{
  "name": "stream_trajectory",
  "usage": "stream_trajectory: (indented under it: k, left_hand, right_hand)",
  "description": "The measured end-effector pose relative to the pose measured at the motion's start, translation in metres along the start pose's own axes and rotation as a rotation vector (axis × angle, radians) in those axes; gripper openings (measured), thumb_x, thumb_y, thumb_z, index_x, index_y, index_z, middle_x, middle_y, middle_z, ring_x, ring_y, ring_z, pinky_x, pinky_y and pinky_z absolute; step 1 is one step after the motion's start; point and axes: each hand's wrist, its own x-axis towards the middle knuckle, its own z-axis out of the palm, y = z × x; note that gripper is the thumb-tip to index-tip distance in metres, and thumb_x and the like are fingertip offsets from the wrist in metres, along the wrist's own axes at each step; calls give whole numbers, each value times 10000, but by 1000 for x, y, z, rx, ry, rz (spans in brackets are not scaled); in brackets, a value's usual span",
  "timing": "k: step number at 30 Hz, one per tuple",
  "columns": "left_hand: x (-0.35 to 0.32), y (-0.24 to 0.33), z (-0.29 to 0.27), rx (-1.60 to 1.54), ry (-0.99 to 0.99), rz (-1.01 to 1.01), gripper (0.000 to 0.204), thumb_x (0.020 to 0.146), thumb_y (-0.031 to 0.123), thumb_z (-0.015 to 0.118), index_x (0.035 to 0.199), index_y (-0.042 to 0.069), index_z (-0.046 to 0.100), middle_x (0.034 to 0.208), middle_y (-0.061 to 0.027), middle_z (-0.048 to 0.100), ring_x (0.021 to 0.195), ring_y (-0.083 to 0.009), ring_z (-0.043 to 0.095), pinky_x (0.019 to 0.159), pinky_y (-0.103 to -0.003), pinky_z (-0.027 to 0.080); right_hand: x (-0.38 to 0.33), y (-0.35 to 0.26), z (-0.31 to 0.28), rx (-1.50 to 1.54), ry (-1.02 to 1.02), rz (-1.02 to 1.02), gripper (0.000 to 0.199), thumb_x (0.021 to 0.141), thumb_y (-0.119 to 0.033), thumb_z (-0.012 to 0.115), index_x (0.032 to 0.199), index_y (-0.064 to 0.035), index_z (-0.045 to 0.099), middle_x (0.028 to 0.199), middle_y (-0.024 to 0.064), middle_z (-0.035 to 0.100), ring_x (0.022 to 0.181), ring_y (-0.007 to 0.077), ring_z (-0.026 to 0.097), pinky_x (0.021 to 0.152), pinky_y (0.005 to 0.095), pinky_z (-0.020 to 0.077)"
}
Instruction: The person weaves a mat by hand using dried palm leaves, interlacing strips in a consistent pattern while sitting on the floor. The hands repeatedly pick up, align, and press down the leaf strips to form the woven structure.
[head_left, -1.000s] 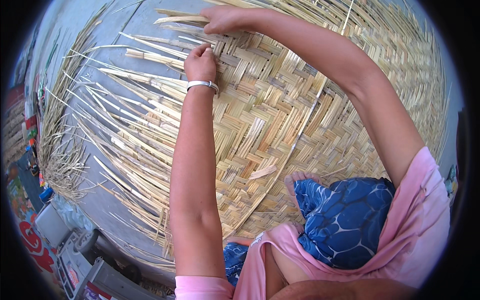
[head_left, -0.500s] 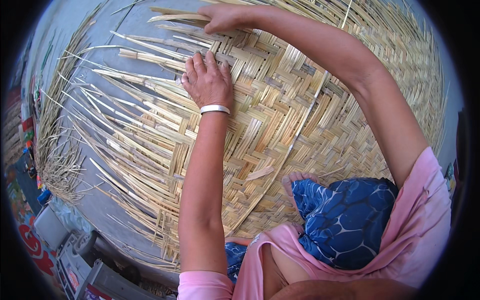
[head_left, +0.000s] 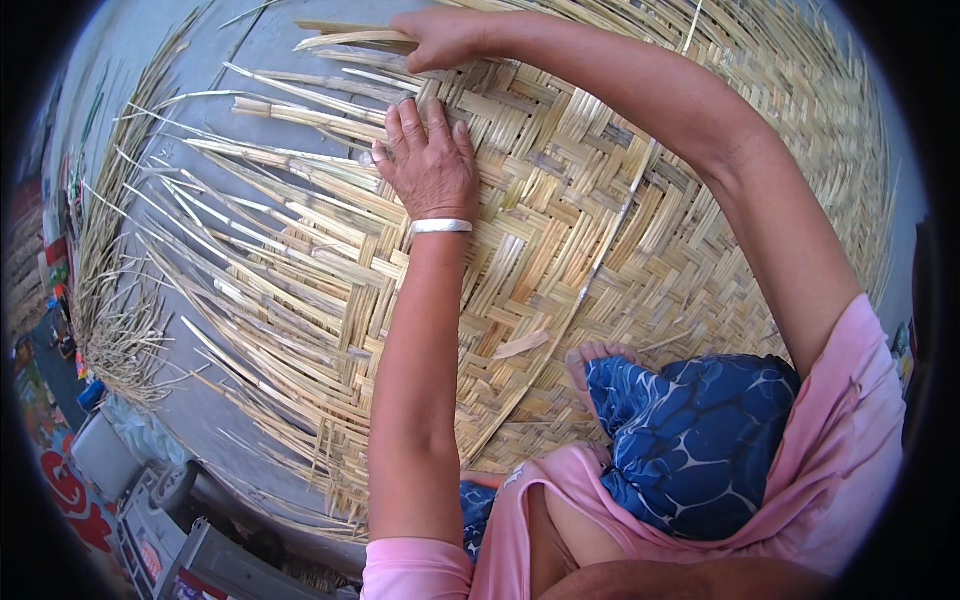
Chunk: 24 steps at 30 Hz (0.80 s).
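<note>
A large woven mat (head_left: pixel 560 240) of flat, straw-coloured split strips lies under me, with loose strip ends fanning out along its left side. My left hand (head_left: pixel 430 165), a pale bangle (head_left: pixel 441 226) at its wrist, lies flat on the weave near that fringe, fingers spread. Farther off, at the mat's upper left, my right hand (head_left: pixel 447 37) is closed round a few split strips (head_left: pixel 355 38) whose ends stick out to the left. A thin pale rod (head_left: pixel 610 235) runs diagonally across the mat.
A bundle of long thin strips (head_left: pixel 115 250) lies on the grey floor (head_left: pixel 215 60) at the left. Grey plastic gear with a wheel (head_left: pixel 172 487) stands at the lower left. My bare foot (head_left: pixel 590 360) rests on the mat beside a loose chip (head_left: pixel 522 345).
My left hand has slid slightly to the right and a little nearer over the weave. The right hand keeps its grip on the strips, shifted barely to the left.
</note>
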Motion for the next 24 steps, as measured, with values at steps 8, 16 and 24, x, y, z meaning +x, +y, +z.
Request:
stream_trajectory:
  k: [8,16,24]
  left_hand:
    - [3,-2,1,-24,-22,-53,432,903,339,391,1245,87,463,1291,-97,452,1250,-263,340,984,-523,229]
    - [1,-2,0,-91,29,-28,434,889,352,424,1221,80,486,1265,-103,471,1221,-271,370,969,-508,247]
    - [1,4,-2,-89,-47,-36,624,871,486,411,1307,41,370,1346,-142,364,1279,-300,283,1009,-519,187]
  right_hand:
    - [-10,-13,-3,-146,-40,43,444,805,-387,516,1038,-10,547,959,234,611,902,370,586,794,437,459]
    - [-15,-26,-5,-182,-37,167,383,783,-320,537,1014,-17,585,931,219,627,881,359,603,774,435,474]
    - [-20,-36,-17,-208,-111,187,380,724,-202,549,1043,3,561,947,228,624,896,344,608,761,423,481]
